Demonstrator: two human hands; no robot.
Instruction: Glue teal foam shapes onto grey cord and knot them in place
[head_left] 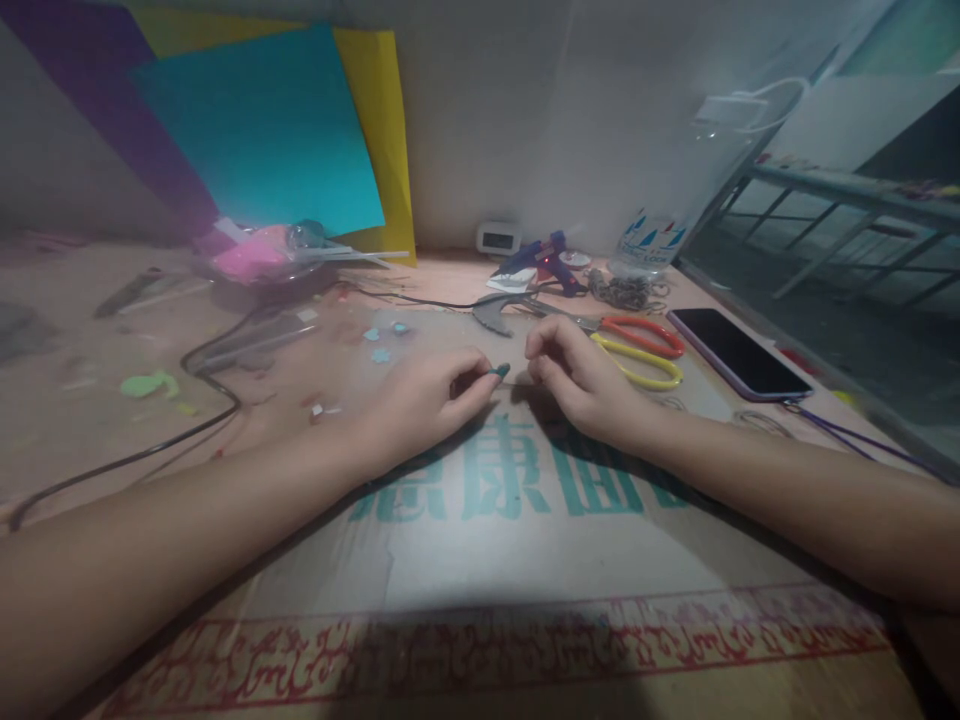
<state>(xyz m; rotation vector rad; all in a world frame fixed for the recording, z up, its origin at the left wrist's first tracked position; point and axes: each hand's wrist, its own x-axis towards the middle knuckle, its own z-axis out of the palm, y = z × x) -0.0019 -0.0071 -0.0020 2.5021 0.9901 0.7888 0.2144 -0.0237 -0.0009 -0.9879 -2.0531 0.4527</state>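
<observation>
Dark green, a small piece (501,370) sits between the thumb and forefinger of the left hand (446,388), its grip pinched together on it above the middle of the worktop (450,570). Just beside it, the right hand (574,378) is raised with curled fingers; whether its grip is clamped on anything, I cannot tell. A thin line shows between the hands, too blurred to identify. Near the right hand lie a red handle (651,322) and a yellow handle (660,384), with a phone (739,350) farther right. Pale blue cutouts (381,355) lie beyond the left hand; a turquoise sheet (270,130) leans behind.
</observation>
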